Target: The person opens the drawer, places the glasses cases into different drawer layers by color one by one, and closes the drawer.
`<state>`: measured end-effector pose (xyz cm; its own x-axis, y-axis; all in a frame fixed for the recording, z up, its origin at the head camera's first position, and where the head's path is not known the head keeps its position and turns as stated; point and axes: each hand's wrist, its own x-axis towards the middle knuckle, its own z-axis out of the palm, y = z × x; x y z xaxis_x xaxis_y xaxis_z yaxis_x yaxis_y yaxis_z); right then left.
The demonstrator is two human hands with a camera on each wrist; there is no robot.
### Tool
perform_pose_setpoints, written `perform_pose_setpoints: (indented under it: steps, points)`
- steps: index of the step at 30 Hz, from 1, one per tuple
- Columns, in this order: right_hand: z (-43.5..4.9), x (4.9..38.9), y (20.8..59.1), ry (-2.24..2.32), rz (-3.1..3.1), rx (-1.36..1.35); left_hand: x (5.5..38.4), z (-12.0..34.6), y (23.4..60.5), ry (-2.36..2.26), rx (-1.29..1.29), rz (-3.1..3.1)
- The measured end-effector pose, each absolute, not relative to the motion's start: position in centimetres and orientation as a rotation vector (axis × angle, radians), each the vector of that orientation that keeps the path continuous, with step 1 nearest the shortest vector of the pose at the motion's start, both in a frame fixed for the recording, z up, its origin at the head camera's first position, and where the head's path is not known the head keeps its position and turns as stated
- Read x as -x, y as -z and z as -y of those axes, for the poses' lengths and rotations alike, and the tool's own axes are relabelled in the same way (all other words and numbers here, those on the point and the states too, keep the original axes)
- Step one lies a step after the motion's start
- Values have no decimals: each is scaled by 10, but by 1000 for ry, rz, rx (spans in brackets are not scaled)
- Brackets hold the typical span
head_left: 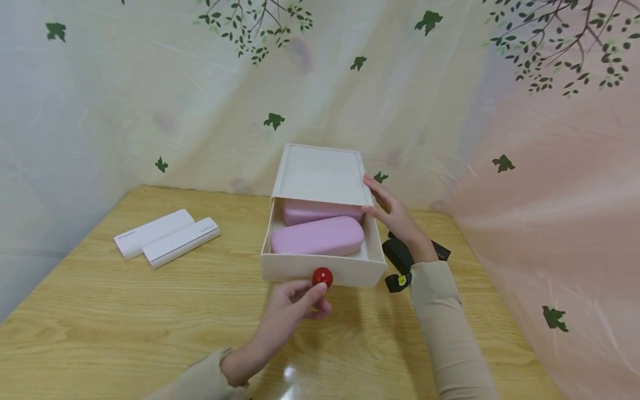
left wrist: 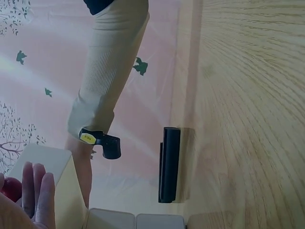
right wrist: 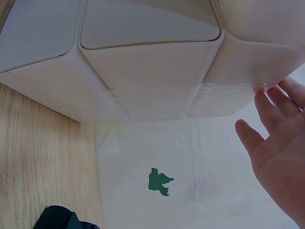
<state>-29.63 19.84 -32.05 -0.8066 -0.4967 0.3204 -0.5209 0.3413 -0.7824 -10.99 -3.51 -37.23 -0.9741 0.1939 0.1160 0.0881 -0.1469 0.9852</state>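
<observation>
A white drawer unit (head_left: 325,173) stands on the table, its top drawer (head_left: 280,266) pulled out towards me. Two pink-purple oblong cases, like glasses cases, lie in the drawer; the front case (head_left: 317,236) shows fully, while the rear case (head_left: 320,212) is partly under the unit's top. My left hand (head_left: 287,311) pinches the round red knob (head_left: 322,276) on the drawer front, thumb in front. On the unit's right side rests my right hand (head_left: 397,216), fingers extended against the upper edge. The right wrist view shows this hand (right wrist: 281,138) touching the unit's side (right wrist: 152,69).
Two white oblong cases (head_left: 181,243) overlap on the table (head_left: 150,328) at left. A black case (left wrist: 169,164) lies right of the drawer unit, partly behind my right wrist. A black wrist camera (head_left: 398,282) with a yellow label sits on that wrist. Patterned sheeting (head_left: 210,111) hangs behind.
</observation>
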Motion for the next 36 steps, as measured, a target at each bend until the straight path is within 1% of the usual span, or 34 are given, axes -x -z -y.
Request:
perform_pose_setpoints:
  steps: [11, 20, 36]
  points:
    - [-199, 297, 321, -1530, 2534, -988, 107, 30, 370, -2366, -225, -1980]
    - [-199, 298, 321, -1542, 2541, -985, 106, 26, 372, -2454, -190, -1939]
    - [-198, 296, 319, -1558, 2556, -958, 119, 19, 372, -2511, -121, -1957]
